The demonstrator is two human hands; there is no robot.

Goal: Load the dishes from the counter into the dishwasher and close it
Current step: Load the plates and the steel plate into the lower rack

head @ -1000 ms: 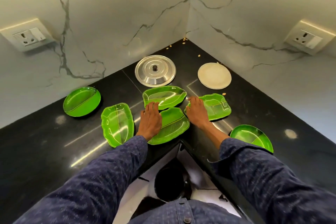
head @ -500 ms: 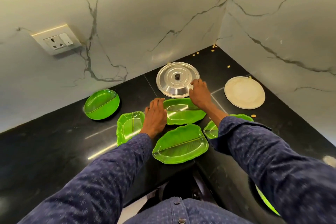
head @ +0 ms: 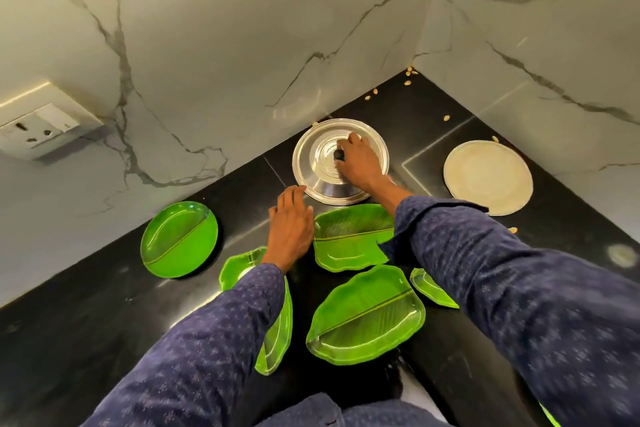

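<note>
A round steel lid (head: 320, 163) with a dark knob lies near the corner of the black counter (head: 86, 305). My right hand (head: 360, 161) is on top of it, fingers curled around the knob. My left hand (head: 289, 225) rests flat on the counter, fingers straight, just left of the lid. Several green leaf-shaped plates lie in front: one (head: 349, 239) below the lid, one (head: 367, 315) nearer me, one (head: 277, 322) partly under my left sleeve, one (head: 429, 289) partly under my right sleeve. A round green plate (head: 178, 239) sits at the left. A round beige plate (head: 488, 177) sits at the right.
Marble walls meet in the corner behind the lid. A wall socket (head: 38, 128) is on the left wall. Small seeds (head: 408, 73) are scattered in the counter's corner. The counter's inner edge is by my body, at the frame's bottom.
My right hand moved from the lid's rim up onto its knob. My left hand slid forward off the plates to the counter beside the lid. The view shifted closer.
</note>
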